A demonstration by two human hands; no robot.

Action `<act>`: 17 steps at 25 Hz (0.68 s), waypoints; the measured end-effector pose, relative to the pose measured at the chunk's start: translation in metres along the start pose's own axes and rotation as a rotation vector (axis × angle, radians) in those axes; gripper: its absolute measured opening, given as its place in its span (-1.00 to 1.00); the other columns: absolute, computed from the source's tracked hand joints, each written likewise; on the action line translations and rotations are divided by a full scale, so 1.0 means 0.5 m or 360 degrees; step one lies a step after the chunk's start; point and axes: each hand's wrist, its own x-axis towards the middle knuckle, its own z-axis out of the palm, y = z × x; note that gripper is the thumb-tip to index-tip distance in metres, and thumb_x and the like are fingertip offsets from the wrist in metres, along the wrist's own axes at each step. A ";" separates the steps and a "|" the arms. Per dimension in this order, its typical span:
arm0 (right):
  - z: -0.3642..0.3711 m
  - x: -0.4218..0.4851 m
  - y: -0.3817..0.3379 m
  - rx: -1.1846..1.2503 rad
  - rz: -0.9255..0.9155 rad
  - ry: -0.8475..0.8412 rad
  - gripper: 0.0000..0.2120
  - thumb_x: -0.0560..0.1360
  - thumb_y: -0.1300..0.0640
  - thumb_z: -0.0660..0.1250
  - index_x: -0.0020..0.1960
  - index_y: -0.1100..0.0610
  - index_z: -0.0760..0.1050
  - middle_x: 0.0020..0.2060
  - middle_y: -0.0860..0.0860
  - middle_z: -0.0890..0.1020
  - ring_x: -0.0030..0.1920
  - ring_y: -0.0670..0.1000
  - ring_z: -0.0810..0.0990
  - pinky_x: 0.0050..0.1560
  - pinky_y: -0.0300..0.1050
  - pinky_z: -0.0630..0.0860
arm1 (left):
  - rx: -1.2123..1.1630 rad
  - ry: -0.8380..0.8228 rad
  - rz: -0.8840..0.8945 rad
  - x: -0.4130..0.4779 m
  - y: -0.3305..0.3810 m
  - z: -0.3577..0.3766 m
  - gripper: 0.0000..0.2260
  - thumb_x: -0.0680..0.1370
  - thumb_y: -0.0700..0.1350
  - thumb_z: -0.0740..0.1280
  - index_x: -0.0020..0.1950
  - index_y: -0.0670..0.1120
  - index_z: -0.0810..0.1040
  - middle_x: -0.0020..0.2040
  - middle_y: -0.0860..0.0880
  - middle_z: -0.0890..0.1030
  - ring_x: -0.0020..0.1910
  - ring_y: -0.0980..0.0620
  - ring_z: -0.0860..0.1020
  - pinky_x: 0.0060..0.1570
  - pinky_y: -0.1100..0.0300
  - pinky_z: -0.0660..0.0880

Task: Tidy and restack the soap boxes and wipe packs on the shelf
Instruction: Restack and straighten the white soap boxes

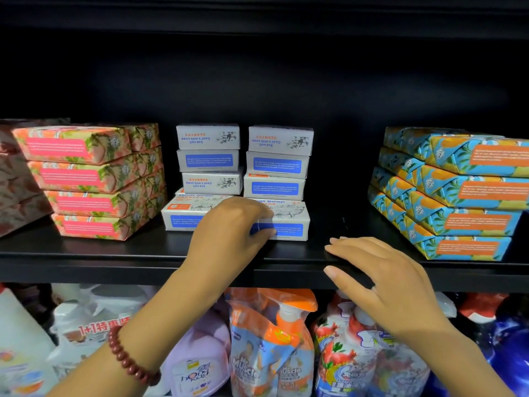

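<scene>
White cardboard fills our left hand [229, 227], whose fingers curl round the left end of the front goat soap box [289, 222], mid-frame on the black shelf [114, 253]. Our right hand [383, 279] lies flat and relaxed on the shelf's front edge, holding nothing. Behind stand two stacks of soap boxes [208, 160]. Pink floral wipe packs [86, 179] are piled at left, blue-and-orange packs [458, 193] at right. Spray bottles [272, 339] crowd the bottom of the frame.

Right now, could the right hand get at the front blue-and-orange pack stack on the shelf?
Probably yes. The right hand lies open on the shelf edge holding nothing, and only bare shelf lies between it and the blue-and-orange packs. The left hand grips a goat soap box well clear.
</scene>
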 end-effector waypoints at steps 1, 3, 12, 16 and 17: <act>-0.001 0.002 0.001 0.0073 0.0038 -0.0013 -0.57 0.50 -0.27 0.17 0.13 -0.02 0.59 0.09 -0.18 0.59 0.12 -0.20 0.49 0.06 -0.24 0.37 | 0.0023 -0.0002 0.0013 -0.007 -0.003 -0.003 -0.77 0.42 -0.11 0.49 0.05 -0.12 0.64 0.01 -0.02 0.66 0.06 -0.06 0.57 0.03 0.13 0.46; -0.003 0.010 -0.006 0.0296 0.0105 0.0008 -0.55 0.43 -0.27 0.19 0.16 -0.04 0.57 0.09 -0.23 0.55 0.14 -0.26 0.44 0.11 -0.32 0.36 | 0.0028 0.0038 0.0011 -0.029 -0.016 -0.019 -0.72 0.42 -0.05 0.49 0.08 -0.10 0.62 0.05 -0.01 0.64 0.08 -0.03 0.57 0.06 0.21 0.41; 0.033 0.167 -0.167 0.0359 -0.0250 0.0105 -0.60 0.46 0.00 0.37 0.26 0.09 0.49 0.18 -0.02 0.56 0.21 -0.03 0.47 0.20 -0.16 0.39 | -0.0036 0.0073 -0.0299 -0.145 -0.111 -0.106 -0.51 0.29 0.32 0.32 -0.06 -0.04 0.68 -0.08 0.12 0.66 -0.04 0.12 0.59 -0.04 0.24 0.49; 0.077 0.252 -0.236 -0.0156 -0.0384 -0.0341 -0.65 0.51 -0.13 0.24 0.17 0.08 0.46 0.17 0.02 0.53 0.18 0.03 0.44 0.00 -0.05 0.44 | -0.0085 0.0057 -0.0368 -0.158 -0.132 -0.120 -0.55 0.27 0.25 0.44 0.00 -0.02 0.69 0.01 0.12 0.66 0.04 0.17 0.56 0.04 0.36 0.41; 0.088 0.265 -0.250 -0.0329 -0.0425 -0.0402 -0.68 0.52 -0.14 0.21 0.07 0.09 0.45 0.12 0.05 0.54 0.12 0.06 0.46 -0.12 -0.07 0.40 | -0.0100 0.0065 -0.0369 -0.161 -0.135 -0.121 -0.56 0.27 0.23 0.48 0.01 -0.03 0.69 0.01 0.12 0.66 0.04 0.17 0.56 0.05 0.35 0.42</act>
